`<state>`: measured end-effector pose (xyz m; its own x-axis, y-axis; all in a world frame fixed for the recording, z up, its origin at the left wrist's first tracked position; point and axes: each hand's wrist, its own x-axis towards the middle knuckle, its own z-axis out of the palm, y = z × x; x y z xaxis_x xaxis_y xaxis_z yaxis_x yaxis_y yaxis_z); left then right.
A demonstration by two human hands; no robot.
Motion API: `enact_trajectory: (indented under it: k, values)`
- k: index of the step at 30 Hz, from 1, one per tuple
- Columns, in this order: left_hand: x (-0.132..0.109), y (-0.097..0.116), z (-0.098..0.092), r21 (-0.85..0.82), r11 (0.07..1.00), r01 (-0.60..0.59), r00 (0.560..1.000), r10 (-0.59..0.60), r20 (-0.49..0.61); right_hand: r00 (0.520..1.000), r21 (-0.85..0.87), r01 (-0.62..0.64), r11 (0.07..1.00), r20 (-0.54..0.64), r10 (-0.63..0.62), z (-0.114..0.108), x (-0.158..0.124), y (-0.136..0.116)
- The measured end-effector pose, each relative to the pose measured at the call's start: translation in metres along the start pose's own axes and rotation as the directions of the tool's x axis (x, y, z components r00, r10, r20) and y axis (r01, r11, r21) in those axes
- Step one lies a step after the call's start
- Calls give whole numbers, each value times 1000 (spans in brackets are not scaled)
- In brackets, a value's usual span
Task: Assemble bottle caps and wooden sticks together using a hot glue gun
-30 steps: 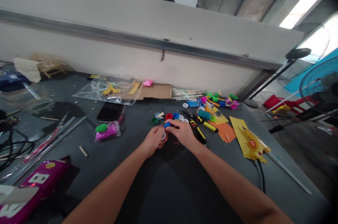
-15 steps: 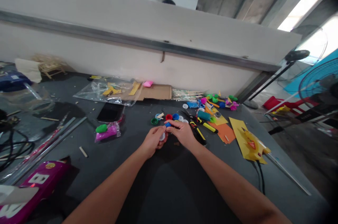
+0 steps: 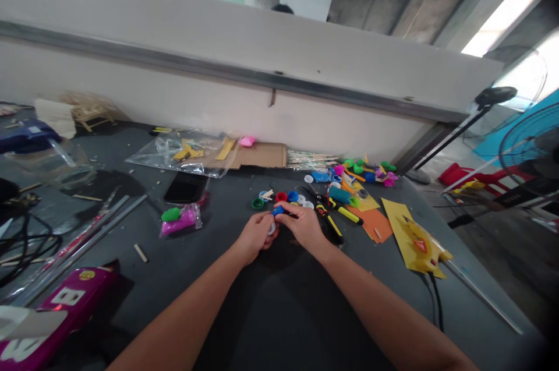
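Note:
My two hands meet over the middle of the dark grey table point(image 3: 271, 301). My left hand point(image 3: 253, 236) is curled around a white bottle cap point(image 3: 271, 228) that peeks out between its fingers. My right hand point(image 3: 303, 224) pinches a small blue cap point(image 3: 278, 210) at its fingertips, right beside the left hand. Just behind the hands lies a loose cluster of bottle caps: a green one point(image 3: 257, 204), a red one point(image 3: 280, 197), a blue one point(image 3: 292, 195) and white ones.
Yellow-and-black scissors point(image 3: 331, 222) lie right of my right hand, then orange and yellow paper point(image 3: 408, 231). A bag of pink and green clay point(image 3: 179, 219), a phone point(image 3: 187, 187) and a plastic bag sit to the left. Colourful toys pile at the back right.
Both hands stay pressed together with the caps; they have hardly moved. The view has shifted slightly.

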<state>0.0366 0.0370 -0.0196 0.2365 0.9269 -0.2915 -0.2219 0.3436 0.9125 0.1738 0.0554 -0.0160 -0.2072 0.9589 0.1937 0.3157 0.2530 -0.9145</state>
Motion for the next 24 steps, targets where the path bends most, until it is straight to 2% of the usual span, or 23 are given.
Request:
enact_trajectory:
  k: [9, 12, 15, 18, 21, 24]
  values:
    - [-1, -1, 1, 24, 999, -27, 1000, 27, 14, 1000, 22, 15, 1000, -2, -15, -4, 2, -1]
    - [-2, -1, 1, 124, 988, -87, 994, 95, -57, 999, 96, -38, 995, -24, 40, -7, 3, 2]
    - [-2, -1, -3, 336, 911, -240, 938, 306, -162, 993, 157, -109, 981, -32, 116, -9, 5, 5]
    - [-3, 1, -9, 469, 810, -353, 861, 477, -176, 988, 176, -151, 973, -8, 155, -8, 6, 6]
    - [-2, 1, -14, 548, 738, -394, 819, 553, -156, 991, 141, -134, 981, 4, 134, -9, 5, 9]
    - [-1, 0, -17, 613, 680, -403, 801, 586, -124, 997, 31, -81, 996, -16, 82, -10, 4, 13]
